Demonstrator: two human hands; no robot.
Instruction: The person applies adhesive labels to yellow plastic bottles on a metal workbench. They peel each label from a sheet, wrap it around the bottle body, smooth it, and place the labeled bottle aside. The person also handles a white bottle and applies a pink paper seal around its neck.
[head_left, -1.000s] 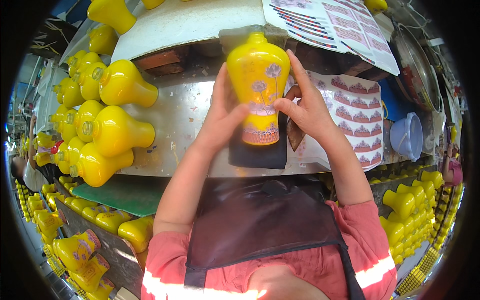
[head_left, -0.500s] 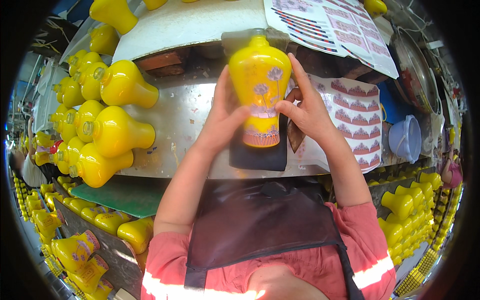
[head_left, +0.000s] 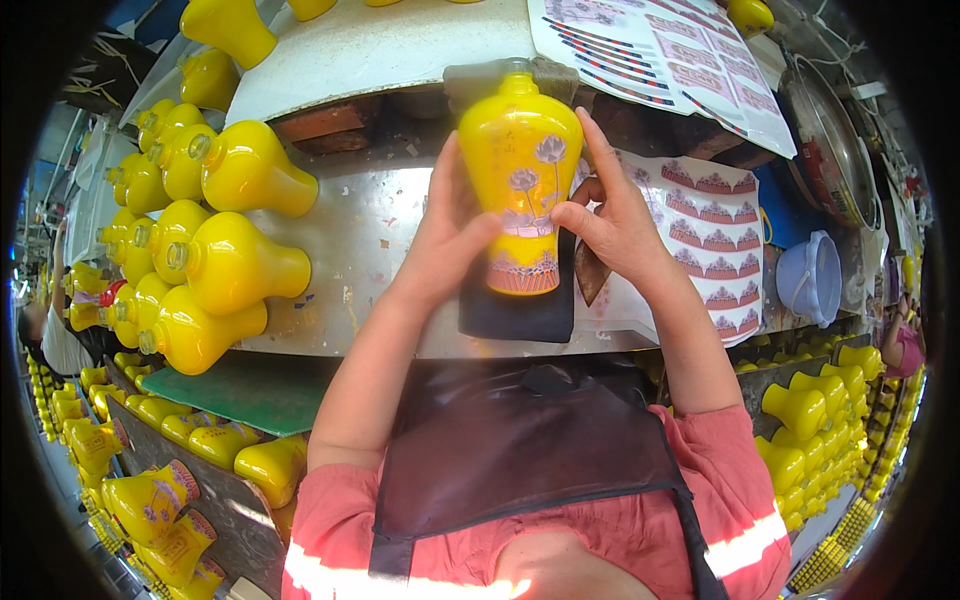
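A glossy yellow bottle lies in front of me, its clear glass neck pointing away. Purple lotus decals show on its body, and a patterned reddish band circles its base. My left hand grips its left side, thumb on the lower body. Along the other side my right hand is closed on it too, index finger stretched up toward the shoulder and thumb pressed on the decal. A brown, pointed flat piece shows beneath my right hand; whether the hidden fingers hold it I cannot tell. Under the bottle's base is a black pad.
Several undecorated yellow bottles lie at the left of the metal table. Decal sheets lie at right, with another printed sheet beyond. A pale blue bucket stands far right. A green board is at lower left.
Both hands and the bottle stay almost in place. Faint markings on the bottle's upper body look sharper now.
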